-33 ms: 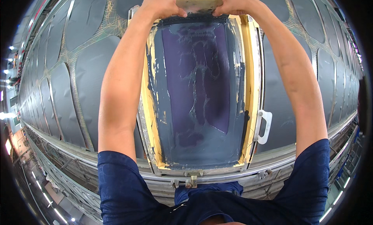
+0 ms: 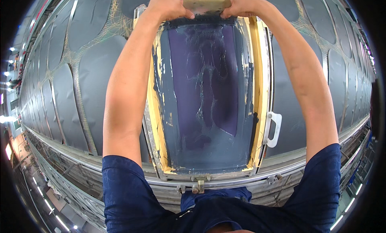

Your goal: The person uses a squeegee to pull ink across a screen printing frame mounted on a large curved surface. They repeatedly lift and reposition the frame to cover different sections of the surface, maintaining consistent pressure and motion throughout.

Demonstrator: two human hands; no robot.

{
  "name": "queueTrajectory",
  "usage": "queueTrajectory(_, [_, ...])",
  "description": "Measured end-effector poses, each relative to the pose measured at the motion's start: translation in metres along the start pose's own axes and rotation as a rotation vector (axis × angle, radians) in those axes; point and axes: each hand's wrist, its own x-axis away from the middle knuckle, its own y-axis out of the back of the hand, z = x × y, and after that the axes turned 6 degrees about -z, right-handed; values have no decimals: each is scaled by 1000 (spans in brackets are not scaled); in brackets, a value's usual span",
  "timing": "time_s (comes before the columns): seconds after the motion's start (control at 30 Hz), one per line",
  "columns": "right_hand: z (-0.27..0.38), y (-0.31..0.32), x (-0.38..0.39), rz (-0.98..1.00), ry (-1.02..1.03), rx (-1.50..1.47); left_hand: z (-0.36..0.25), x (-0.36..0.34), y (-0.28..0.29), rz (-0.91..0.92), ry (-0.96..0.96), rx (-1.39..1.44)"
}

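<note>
Both my hands grip a screen-printing squeegee (image 2: 207, 5) by its pale, worn handle at the far end of a printing screen (image 2: 205, 154). My left hand (image 2: 171, 7) is wrapped round its left end, thumb on the near face. On the other end my right hand (image 2: 241, 4) holds it the same way. Dark ink smears the lower part of the squeegee, and its blade meets the inky mesh. A purple area (image 2: 189, 88) in the mesh carries wet, glossy ink streaks. Most of my fingers are hidden behind the handle.
Yellow tape (image 2: 261, 84) lines the frame's edges. A white handle (image 2: 274, 130) stands out on its right side. Dark grey cut panels (image 2: 102, 84) lie in rows on the long table to both sides. A metal rail (image 2: 225, 180) runs along the near edge.
</note>
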Motion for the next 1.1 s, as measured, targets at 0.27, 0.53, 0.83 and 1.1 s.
queueTrajectory(0.27, [65,-69,128,35,-72,-51,-56,152,-27,-15,-32,71])
queueTrajectory(0.53, [192,-140,342,104,-78,-52,-152,385,-69,-59,-118,84])
queueTrajectory(0.83, [63,-143,372,-900,-562,-15,-185,429,-82,-160,-69,48])
queueTrajectory(1.1, [41,-167,366,-780,-770,-290,-185,458,-96,-278,-63,8])
